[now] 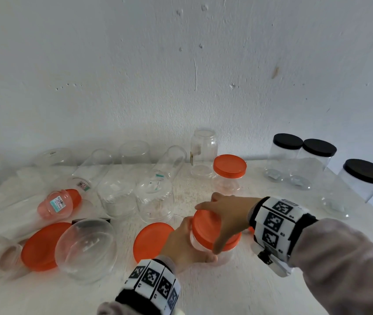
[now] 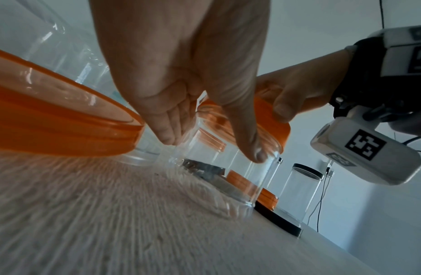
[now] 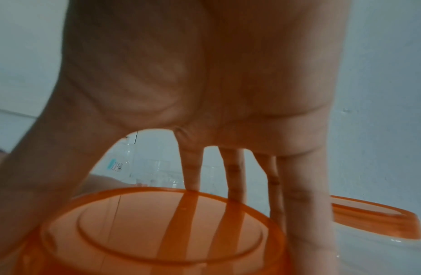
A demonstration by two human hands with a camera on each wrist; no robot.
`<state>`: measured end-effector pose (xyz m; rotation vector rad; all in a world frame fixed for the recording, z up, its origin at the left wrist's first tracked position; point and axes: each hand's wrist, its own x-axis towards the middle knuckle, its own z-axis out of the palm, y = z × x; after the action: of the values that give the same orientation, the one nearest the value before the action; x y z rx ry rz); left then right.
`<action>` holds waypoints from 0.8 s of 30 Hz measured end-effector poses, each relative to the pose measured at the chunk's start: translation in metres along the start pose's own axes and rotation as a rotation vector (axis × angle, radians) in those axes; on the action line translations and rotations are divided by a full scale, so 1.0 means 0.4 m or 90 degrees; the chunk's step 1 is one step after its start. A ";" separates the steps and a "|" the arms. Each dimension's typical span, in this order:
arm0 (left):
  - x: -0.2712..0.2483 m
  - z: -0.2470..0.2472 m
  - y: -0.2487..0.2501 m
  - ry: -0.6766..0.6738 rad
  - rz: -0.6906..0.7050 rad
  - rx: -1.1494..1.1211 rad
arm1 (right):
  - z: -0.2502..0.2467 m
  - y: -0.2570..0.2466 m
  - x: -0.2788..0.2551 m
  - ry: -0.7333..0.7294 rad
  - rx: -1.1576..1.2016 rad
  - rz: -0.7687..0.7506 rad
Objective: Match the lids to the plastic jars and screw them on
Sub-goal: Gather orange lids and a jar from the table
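A small clear plastic jar stands near the table's front, with an orange lid on its mouth. My left hand grips the jar's body from the left, fingers on one side and thumb on the other. My right hand comes from above and grips the orange lid around its rim, thumb on the near side, fingers on the far side. A loose orange lid lies flat just left of the jar.
Several open clear jars stand or lie to the left and behind. A closed orange-lidded jar stands behind. Three black-lidded jars line the right edge. A big orange lid and a clear jar on its side sit front left.
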<state>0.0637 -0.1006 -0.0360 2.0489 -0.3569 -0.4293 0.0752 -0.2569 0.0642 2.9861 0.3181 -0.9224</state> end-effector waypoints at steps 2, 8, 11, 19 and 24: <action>0.000 0.002 -0.002 0.010 -0.003 -0.003 | 0.007 -0.002 0.003 0.024 0.002 0.011; 0.001 0.007 -0.009 0.016 -0.008 -0.031 | 0.033 -0.009 0.011 0.072 0.022 0.064; 0.001 0.005 -0.007 0.008 -0.007 -0.020 | 0.016 -0.008 0.005 0.033 0.025 0.038; -0.006 -0.003 0.012 -0.003 -0.015 0.026 | -0.004 -0.006 0.003 0.016 -0.042 -0.005; -0.007 -0.007 0.024 -0.016 -0.015 0.037 | -0.002 -0.004 0.001 0.013 -0.058 -0.008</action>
<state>0.0618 -0.1017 -0.0259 2.1077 -0.3650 -0.4646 0.0757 -0.2554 0.0646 2.9159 0.3693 -0.8558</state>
